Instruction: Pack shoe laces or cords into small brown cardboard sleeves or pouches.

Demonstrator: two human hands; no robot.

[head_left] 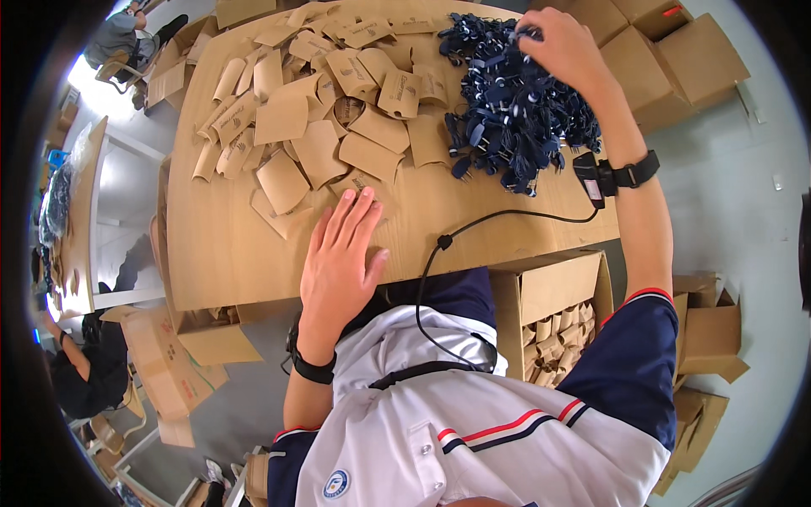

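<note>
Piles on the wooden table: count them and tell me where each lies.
2. Brown cardboard pillow boxes spread over the left and middle of the table, mostly beyond the left hand; dark corded items are heaped on its far right, under the right hand.

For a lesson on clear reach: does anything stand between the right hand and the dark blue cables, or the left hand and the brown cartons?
Nothing visible does: the right hand is at the far cables; the left hand lies palm down at the near cartons.
</note>
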